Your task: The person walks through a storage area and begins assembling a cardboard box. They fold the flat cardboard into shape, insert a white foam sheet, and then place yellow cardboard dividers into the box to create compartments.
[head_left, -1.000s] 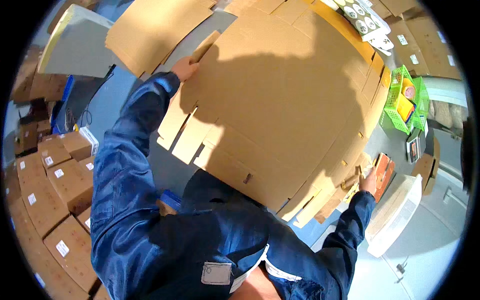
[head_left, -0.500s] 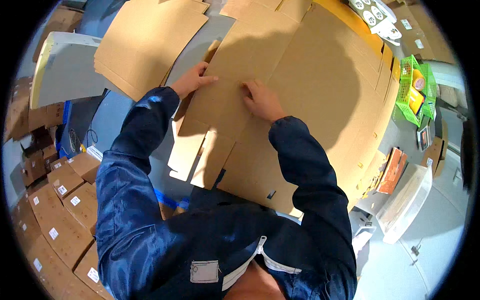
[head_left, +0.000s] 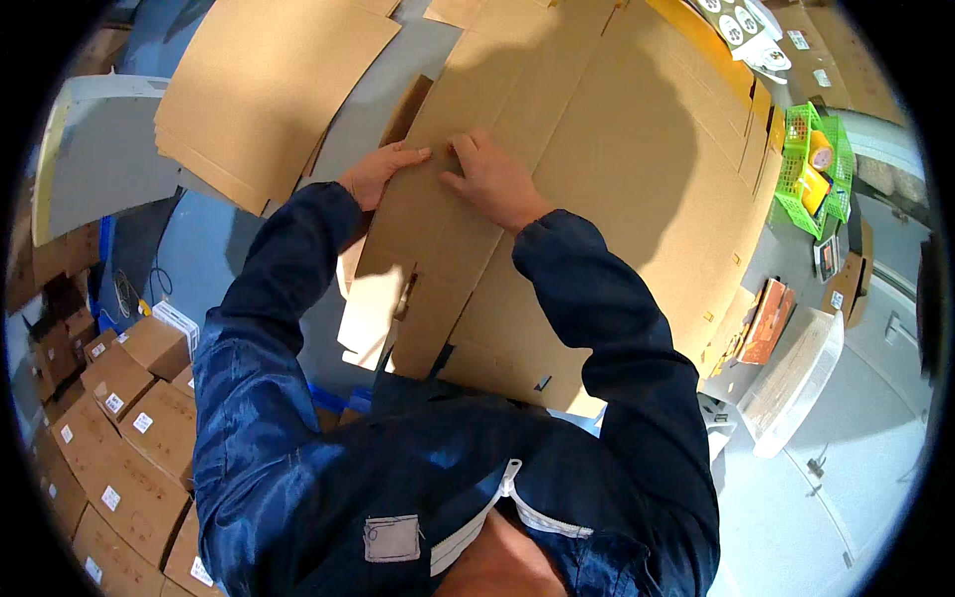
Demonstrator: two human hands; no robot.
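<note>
A large flat brown cardboard carton blank (head_left: pixel 597 229) lies before me, with a fold line running through it and slotted flaps at its near left end. My left hand (head_left: pixel 380 174) grips its left edge, thumb on top and the other fingers hidden beneath. That left panel looks slightly raised. My right hand (head_left: pixel 494 184) rests on the upper face just right of the left one. Its fingers are bent, with the thumb held apart from them, and no object shows in it.
More cardboard sheets (head_left: pixel 269 90) lie stacked at the far left. On the right are a green basket (head_left: pixel 796 174) with tape rolls, an orange-brown box (head_left: pixel 768 323) and a clear plastic tray (head_left: pixel 796 383). Closed cartons (head_left: pixel 139 458) pile up at lower left.
My right hand has moved left and farther away along the cardboard, its thumb now apart from the fingers. My left hand keeps its edge grip. The whole view has shifted slightly.
</note>
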